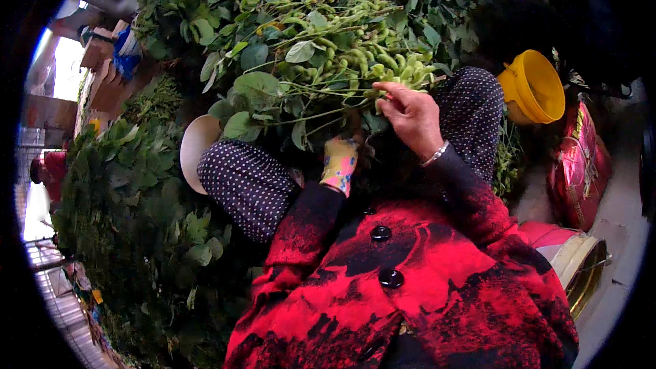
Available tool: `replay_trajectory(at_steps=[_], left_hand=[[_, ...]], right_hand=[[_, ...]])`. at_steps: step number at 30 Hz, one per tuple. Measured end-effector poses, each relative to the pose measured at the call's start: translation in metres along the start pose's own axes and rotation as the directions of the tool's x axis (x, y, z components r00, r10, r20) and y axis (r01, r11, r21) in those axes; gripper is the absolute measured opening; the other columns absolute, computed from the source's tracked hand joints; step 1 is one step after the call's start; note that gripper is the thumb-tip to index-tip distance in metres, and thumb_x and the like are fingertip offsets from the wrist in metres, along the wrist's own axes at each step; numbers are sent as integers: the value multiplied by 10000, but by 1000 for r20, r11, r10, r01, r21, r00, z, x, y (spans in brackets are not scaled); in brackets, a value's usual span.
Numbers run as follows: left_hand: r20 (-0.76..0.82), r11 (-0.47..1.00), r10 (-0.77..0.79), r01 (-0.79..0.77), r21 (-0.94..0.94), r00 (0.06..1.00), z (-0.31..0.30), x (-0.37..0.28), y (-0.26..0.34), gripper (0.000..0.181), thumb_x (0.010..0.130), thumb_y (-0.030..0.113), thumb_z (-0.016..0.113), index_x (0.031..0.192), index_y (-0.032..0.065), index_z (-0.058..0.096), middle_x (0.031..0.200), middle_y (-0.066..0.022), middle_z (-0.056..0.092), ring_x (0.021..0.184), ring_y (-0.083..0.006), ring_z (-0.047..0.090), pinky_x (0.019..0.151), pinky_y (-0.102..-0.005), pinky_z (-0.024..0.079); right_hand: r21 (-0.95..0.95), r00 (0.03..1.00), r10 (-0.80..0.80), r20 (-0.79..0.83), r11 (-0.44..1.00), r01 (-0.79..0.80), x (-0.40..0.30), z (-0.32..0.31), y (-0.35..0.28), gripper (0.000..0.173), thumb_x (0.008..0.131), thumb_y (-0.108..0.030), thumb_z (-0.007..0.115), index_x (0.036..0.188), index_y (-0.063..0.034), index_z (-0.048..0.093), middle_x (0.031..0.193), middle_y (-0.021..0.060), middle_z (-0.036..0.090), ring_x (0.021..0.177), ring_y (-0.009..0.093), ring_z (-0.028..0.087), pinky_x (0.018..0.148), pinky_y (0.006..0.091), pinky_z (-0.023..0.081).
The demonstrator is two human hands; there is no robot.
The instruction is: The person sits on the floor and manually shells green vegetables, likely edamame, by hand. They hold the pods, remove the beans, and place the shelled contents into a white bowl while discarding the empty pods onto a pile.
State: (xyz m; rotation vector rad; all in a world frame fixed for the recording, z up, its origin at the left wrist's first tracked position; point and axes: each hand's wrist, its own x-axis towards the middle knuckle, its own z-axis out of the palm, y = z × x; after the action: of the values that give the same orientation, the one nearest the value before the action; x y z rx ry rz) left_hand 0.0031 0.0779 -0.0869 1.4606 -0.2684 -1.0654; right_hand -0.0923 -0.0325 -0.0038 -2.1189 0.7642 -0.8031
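Before me lies a heap of leafy soybean plants with green pods [394,64]. My right hand [412,118], bare with a bracelet at the wrist, is at the near edge of the pods; its thumb and forefinger are bent towards a pod cluster, and whether they pinch one cannot be told. Lower and to its left, between my knees, is my left hand [339,161] in a patterned cloth glove or cuff. Its fingers are hidden in shadow by the stems. Long stems with broad leaves [256,89] stretch over the gap above my left hand.
A yellow plastic bucket [528,87] is tilted beyond my right knee. Near it are a pink sack [579,169] and a pale open-topped bucket [579,259]. Leafy plants [148,225] are piled high on the left. A pale rounded object [197,154] lies beside my left knee.
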Motion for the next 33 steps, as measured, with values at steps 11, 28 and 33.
replay_trajectory(at_steps=[11, 28, 33], left_hand=[[276, 969, -186, 223, -107, 943, 17, -24, 42, 320, 878, 372, 389, 822, 94, 538, 617, 10, 507, 459, -91, 448, 396, -217, 335], [366, 954, 14, 97, -284, 931, 53, 1, 29, 160, 849, 262, 496, 829, 113, 551, 670, 44, 492, 546, -46, 429, 449, -178, 318], [378, 884, -59, 224, -410, 924, 68, 0, 28, 178, 850, 273, 494, 800, 106, 529, 642, 51, 474, 514, -46, 407, 424, -182, 293]], right_hand=[[-97, 1000, 0, 8, 995, 1, -12, -4, 12, 99, 714, -144, 602, 803, -107, 575, 666, 79, 577, 596, 219, 571, 533, 288, 435], [367, 998, 42, -38, 930, -25, -47, -16, 24, 172, 746, 27, 554, 915, -7, 564, 739, 4, 556, 656, 51, 478, 585, 184, 400], [641, 873, 484, -59, 689, -338, -67, -20, 28, 142, 775, -38, 545, 906, -1, 586, 653, -69, 462, 576, 21, 384, 514, 162, 317]])
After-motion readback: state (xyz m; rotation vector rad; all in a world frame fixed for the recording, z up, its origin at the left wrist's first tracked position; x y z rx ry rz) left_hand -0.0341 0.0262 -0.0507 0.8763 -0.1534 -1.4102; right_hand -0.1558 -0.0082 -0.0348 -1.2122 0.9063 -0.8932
